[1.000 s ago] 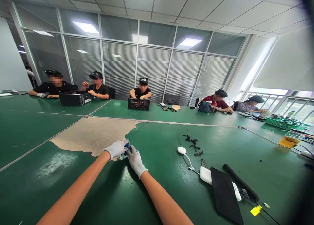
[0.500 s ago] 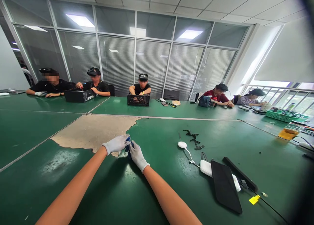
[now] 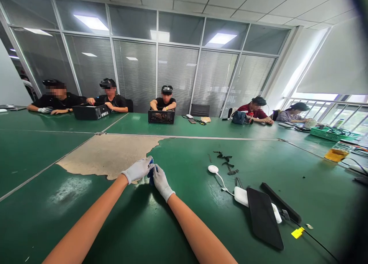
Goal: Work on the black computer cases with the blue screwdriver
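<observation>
Both of my hands wear white gloves with blue on the finger side. My left hand [image 3: 138,169] and my right hand [image 3: 161,181] meet fingertip to fingertip above the green table [image 3: 184,225], by the edge of its bare tan patch [image 3: 112,152]. The fingers of each are closed in a pinch. Whatever sits between them is too small or too hidden to make out. To the right of the hands, several small black pieces [image 3: 227,162] lie scattered on the table.
On the right lie a white round charger [image 3: 213,169] with its cable, a white power strip [image 3: 240,197], a black phone [image 3: 263,218], a long black bar [image 3: 280,202] and a yellow tag [image 3: 297,233]. Farther off are a jar of amber liquid [image 3: 337,152] and a green basket [image 3: 333,134]. Several people sit opposite.
The hands stay together in nearly the same place, with the fingers shifting slightly against each other. The view has moved a little.
</observation>
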